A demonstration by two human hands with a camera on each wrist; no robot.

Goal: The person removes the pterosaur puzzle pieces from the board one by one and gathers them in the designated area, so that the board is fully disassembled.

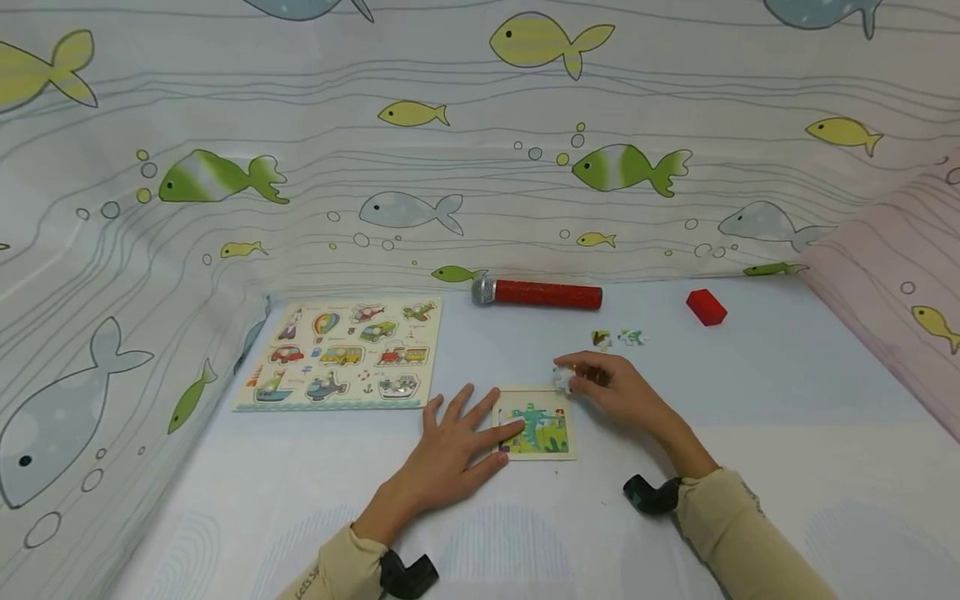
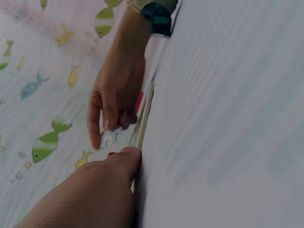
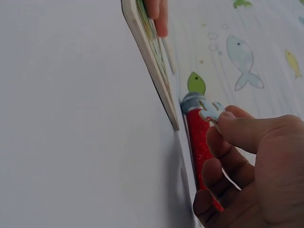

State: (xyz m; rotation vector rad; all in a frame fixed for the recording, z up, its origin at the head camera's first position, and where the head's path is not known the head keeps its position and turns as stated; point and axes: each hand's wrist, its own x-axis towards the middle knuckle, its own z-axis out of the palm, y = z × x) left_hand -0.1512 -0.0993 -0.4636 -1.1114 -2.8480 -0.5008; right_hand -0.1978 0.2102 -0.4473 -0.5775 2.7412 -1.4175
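Note:
A small framed jigsaw puzzle with a green dinosaur picture lies in front of the person. The left hand rests with spread, straight fingers across the frame's left side, some fingertips over the picture. Between thumb and forefinger the right hand pinches a pale blue jigsaw piece, just above the frame's upper right corner. In the right wrist view the piece is raised off the surface, its knobbed edge showing, and the other fingers are curled below. Two loose jigsaw pieces, one brownish and one green and white, lie beyond the right hand.
A larger picture board with vehicle shapes lies at the left. A red microphone lies at the back, with a red block farther right. Fish-printed cloth rises behind and along both sides.

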